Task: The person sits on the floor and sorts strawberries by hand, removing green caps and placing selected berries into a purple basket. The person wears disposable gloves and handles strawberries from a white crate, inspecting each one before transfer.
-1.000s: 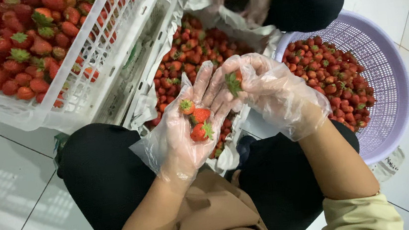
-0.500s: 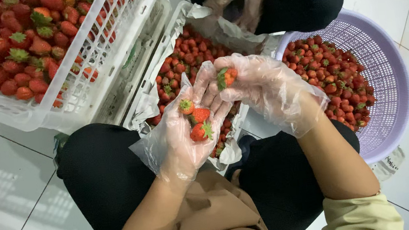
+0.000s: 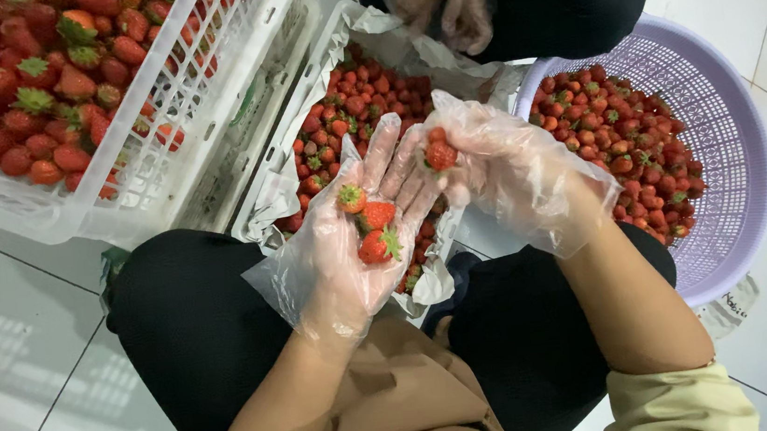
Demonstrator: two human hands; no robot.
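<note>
On the white tiled floor, your right hand pinches one strawberry just above your open left hand, which cups three berries.

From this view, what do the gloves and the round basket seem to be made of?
The gloves on the left hand and the right hand look like thin clear plastic film: loose, wrinkled, see-through. The round basket looks like moulded lilac plastic, matte, with a fine perforated mesh wall.

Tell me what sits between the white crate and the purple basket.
In the head view, a paper-lined tray of strawberries lies between the white crate and the purple basket; the person's gloved left hand and right hand hover over it.
</note>
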